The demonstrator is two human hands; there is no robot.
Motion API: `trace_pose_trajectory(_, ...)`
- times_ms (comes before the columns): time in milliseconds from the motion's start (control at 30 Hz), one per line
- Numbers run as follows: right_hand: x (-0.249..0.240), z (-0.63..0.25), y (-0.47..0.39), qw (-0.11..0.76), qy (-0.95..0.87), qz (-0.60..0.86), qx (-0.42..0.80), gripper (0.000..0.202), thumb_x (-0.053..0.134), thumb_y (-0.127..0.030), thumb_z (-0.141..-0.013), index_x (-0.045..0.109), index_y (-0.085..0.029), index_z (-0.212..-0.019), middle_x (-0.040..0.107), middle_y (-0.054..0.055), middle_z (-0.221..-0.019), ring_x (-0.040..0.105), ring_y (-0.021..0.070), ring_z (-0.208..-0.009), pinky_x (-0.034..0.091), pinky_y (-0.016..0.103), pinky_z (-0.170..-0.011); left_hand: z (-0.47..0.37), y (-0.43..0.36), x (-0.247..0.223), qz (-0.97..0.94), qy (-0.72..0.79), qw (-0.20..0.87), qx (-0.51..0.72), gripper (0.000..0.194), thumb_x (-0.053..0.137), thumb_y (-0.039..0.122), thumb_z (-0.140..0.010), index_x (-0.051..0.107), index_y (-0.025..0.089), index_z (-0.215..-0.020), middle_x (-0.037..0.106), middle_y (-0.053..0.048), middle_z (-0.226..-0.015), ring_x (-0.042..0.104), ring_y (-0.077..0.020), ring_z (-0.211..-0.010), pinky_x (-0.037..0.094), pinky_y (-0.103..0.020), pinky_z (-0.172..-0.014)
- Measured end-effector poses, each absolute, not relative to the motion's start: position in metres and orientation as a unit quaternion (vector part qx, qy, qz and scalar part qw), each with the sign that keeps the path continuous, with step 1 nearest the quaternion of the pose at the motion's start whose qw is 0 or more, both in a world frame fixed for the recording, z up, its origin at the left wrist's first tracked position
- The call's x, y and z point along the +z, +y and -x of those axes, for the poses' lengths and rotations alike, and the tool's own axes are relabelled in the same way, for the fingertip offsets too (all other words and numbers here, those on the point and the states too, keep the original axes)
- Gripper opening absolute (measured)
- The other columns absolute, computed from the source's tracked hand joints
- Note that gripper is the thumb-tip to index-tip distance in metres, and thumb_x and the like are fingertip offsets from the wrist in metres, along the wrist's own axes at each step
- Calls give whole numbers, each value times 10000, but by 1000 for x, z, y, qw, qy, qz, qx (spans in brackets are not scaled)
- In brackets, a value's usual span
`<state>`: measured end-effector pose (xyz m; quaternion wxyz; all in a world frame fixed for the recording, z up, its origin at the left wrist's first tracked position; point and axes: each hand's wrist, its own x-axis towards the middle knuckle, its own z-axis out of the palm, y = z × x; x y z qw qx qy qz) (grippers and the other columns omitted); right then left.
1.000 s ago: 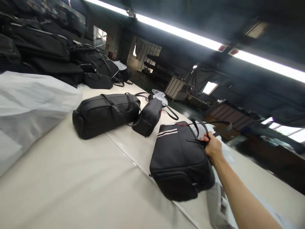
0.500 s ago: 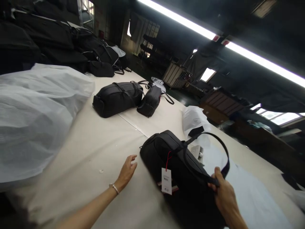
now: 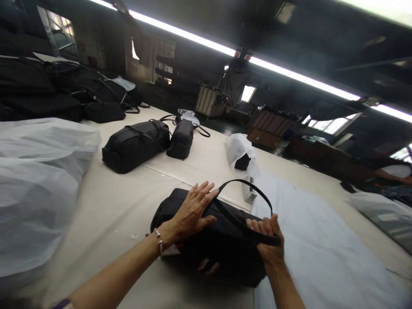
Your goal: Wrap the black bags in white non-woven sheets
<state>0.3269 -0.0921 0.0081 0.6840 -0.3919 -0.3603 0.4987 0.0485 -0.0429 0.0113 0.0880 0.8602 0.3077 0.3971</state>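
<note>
A black duffel bag (image 3: 231, 257) with a small striped patch on its side sits on the table in front of me. My right hand (image 3: 269, 242) is closed around its carry handle (image 3: 251, 185), which arches up over the bag. My left hand (image 3: 195, 211) lies on the upper left part of the bag, its fingers stretched out and its thumb apart. Below my left wrist a bit of the white hang tag (image 3: 170, 250) shows, the rest being hidden.
Two more black bags (image 3: 137, 143) (image 3: 180, 139) stand farther back on the pale table (image 3: 106, 223). White plastic sheeting (image 3: 38, 189) covers the left side, and a clear plastic sheet (image 3: 309, 231) lies at right. Behind are a white-wrapped bag (image 3: 240, 148) and a small box (image 3: 249, 191).
My left hand has moved from beside the bag onto its top. The bag has turned and come left in view, my right hand still on the handle. The camera has swung right.
</note>
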Motion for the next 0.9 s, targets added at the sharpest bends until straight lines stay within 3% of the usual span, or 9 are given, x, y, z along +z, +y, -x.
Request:
trace_pose_trajectory(133, 11, -324, -87, 634, -414, 464, 460, 565, 706, -645, -801, 424, -228, -543, 405, -56, -481, 470, 135, -520, 510, 370, -691, -57, -40, 17, -865, 307, 249, 308, 630, 643, 241, -908, 376, 238, -1479, 648, -82, -1289, 599, -274, -1167, 459, -469, -1055)
trace_pose_trajectory(200, 14, -326, -93, 632, -415, 520, 397, 396, 825, -545, -726, 645, -211, -838, 655, 7, -765, 631, 202, -800, 510, 386, -847, -57, -37, 18, -841, 317, 319, 302, 673, 615, 205, -883, 349, 259, -1499, 678, -59, -1181, 628, -253, -1061, 483, -445, -998)
trace_pose_trajectory(233, 17, -327, -101, 640, -420, 543, 344, 477, 854, -497, -707, 659, -216, -1039, 701, 44, -982, 641, 239, -973, 493, 402, -925, -56, -36, 19, -827, 311, 355, 306, 712, 607, 191, -861, 329, 268, -1513, 671, -54, -1169, 627, -241, -1050, 476, -434, -1002)
trace_pose_trajectory(300, 25, -327, -121, 654, -454, 571, 201, 581, 781, -469, -803, 575, -247, -1299, 619, 86, -1320, 563, 282, -1226, 433, 453, -1055, -52, -33, 22, -799, 292, 426, 309, 792, 604, 182, -817, 288, 277, -1537, 651, -51, -1185, 616, -219, -1079, 457, -401, -1022)
trace_pose_trajectory(400, 39, -318, -152, 585, -603, 542, 29, 480, 528, -514, -976, 536, -274, -1391, 550, 91, -1438, 475, 302, -1359, 367, 510, -1134, -45, -32, 28, -765, 273, 505, 293, 881, 610, 207, -781, 220, 265, -1569, 645, -58, -1185, 621, -205, -1036, 491, -344, -937)
trace_pose_trajectory(500, 43, -300, -164, 436, -755, 491, -15, 499, 633, -492, -925, 572, -246, -1355, 703, 92, -1212, 638, 282, -1143, 435, 479, -1059, -36, -31, 34, -703, 256, 604, 276, 925, 642, 308, -800, 157, 276, -1588, 651, -69, -1145, 627, -170, -758, 510, -288, -691)
trace_pose_trajectory(633, 20, -276, -161, 409, -806, 427, -18, 206, 605, -407, -932, 684, -238, -845, 668, -47, -598, 576, 127, -527, 464, 339, -699, -26, -15, 41, -633, 288, 646, 315, 875, 656, 491, -851, 232, 215, -1565, 687, -26, -881, 650, -224, -843, 508, -313, -803)
trace_pose_trajectory(767, -18, -241, -169, 368, -840, 397, -37, 428, 647, -637, -852, 641, -226, -732, 594, -85, -490, 494, 78, -422, 388, 309, -558, -32, 3, 46, -699, 372, 541, 285, 822, 570, 659, -855, 332, 201, -1496, 583, 72, -636, 560, -159, -664, 444, -224, -668)
trace_pose_trajectory(900, -43, -213, -178, 272, -886, 376, 3, 316, 649, -514, -887, 663, -260, -699, 578, -121, -470, 515, 55, -420, 347, 255, -453, -47, 17, 36, -752, 494, 351, 260, 584, 473, 469, -898, 431, 161, -1392, 566, 88, -586, 522, -136, -555, 350, -187, -591)
